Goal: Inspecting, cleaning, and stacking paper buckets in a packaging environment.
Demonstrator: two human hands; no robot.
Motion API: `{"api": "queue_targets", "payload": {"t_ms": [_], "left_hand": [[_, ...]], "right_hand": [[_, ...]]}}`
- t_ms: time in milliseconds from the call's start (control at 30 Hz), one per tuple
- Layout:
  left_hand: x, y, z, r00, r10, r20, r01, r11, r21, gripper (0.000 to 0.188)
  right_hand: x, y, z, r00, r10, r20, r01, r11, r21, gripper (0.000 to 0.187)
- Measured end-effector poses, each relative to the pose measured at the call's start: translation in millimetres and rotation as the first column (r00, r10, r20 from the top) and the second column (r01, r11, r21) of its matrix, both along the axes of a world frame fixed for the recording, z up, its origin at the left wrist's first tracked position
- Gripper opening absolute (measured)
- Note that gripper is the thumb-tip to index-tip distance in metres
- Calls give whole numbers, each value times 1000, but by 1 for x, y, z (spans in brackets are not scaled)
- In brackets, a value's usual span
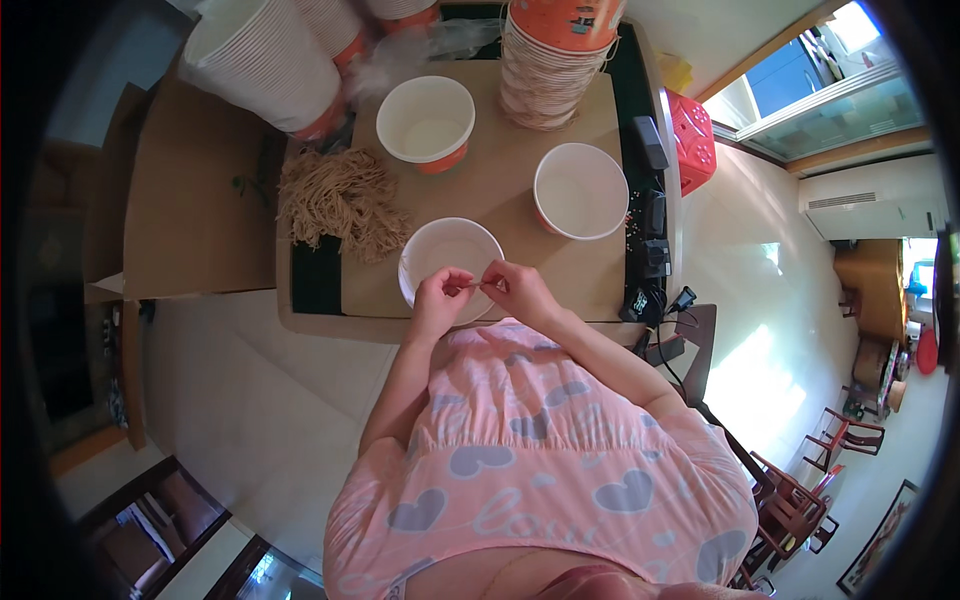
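My left hand [446,296] and my right hand [519,291] meet over the near rim of a white paper tub [412,250]. Thumb and fingers of both are pinched together on a short, thin, pale strand between them, which looks like string; its ends are hidden by my fingers. Behind the near tub, to the left, lies a tangled bundle of tan string [345,200]. Two more open paper tubs, a far one [425,125] and a right one [582,192], stand upright on the brown cardboard sheet [490,190].
A tall stack of tubs [550,70] with string at its rims stands at the back. Nested white tubs in plastic [265,65] lean at the far left above an open cardboard box [195,190]. Black adapters and cables [655,245] line the right edge. A red stool [690,145] stands beyond.
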State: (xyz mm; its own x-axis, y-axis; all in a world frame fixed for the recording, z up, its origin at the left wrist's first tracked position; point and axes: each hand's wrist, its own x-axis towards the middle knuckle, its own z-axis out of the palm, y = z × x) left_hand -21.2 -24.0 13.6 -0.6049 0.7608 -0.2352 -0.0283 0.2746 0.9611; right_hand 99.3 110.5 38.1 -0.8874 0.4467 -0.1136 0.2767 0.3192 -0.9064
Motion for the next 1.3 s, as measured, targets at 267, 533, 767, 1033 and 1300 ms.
{"api": "queue_targets", "payload": {"t_ms": [267, 533, 767, 1033, 1300], "left_hand": [[1, 3, 6, 991, 12, 137, 3, 994, -107, 11], [3, 5, 13, 971, 14, 239, 22, 989, -148, 12], [2, 5, 14, 967, -49, 251, 87, 986, -143, 12], [3, 6, 6, 979, 9, 204, 15, 993, -115, 11], [2, 5, 1, 976, 24, 215, 2, 992, -124, 11]], "right_hand": [[3, -2, 2, 999, -37, -18, 36, 997, -61, 14], [5, -3, -11, 996, -22, -88, 20, 1000, -21, 13], [6, -4, -10, 996, -45, -79, 41, 998, -49, 12], [8, -3, -3, 998, -12, -67, 13, 1000, 9, 13], [8, -3, -6, 999, -49, -2, 49, 999, 0, 13]]}}
